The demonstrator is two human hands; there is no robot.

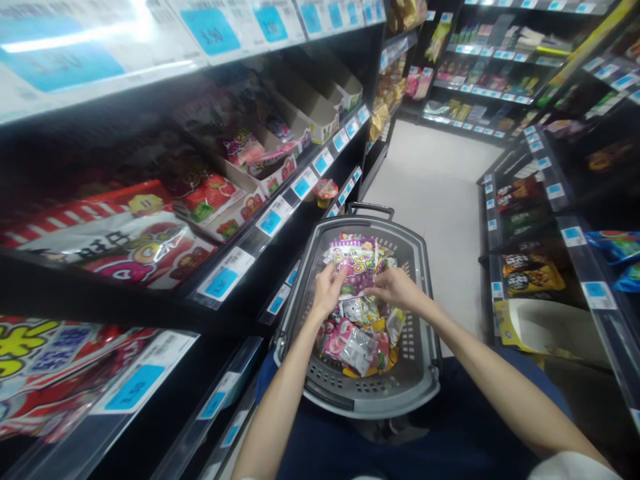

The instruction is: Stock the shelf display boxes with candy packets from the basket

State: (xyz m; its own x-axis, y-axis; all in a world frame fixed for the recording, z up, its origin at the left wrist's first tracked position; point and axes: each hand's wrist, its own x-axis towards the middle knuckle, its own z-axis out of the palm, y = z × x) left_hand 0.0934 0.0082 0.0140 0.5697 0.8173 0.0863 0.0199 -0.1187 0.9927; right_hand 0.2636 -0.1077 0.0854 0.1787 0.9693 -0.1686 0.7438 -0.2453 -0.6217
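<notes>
A purple bag of gummy candy [357, 270] with grape pictures is held up over a grey shopping basket [395, 403]. My left hand [327, 290] grips its left side, thumb on the front. At its lower right edge, my right hand [397, 288] is closed, fingertips pinching the bag. Beneath lie several small snack packets, among them a pink and silver packet [353, 343]. The basket has perforated sides and rests before my lap, its black handle [371, 210] at the far end.
On the left, a dark shelf carries cartons of candy bags [213, 193], a large red and white bag [125, 233] and blue price tags [273, 220]. Snack bags [533, 277] and a yellow-edged carton [550, 327] stand on the right shelf. Pale floor [425, 160] runs between the shelves.
</notes>
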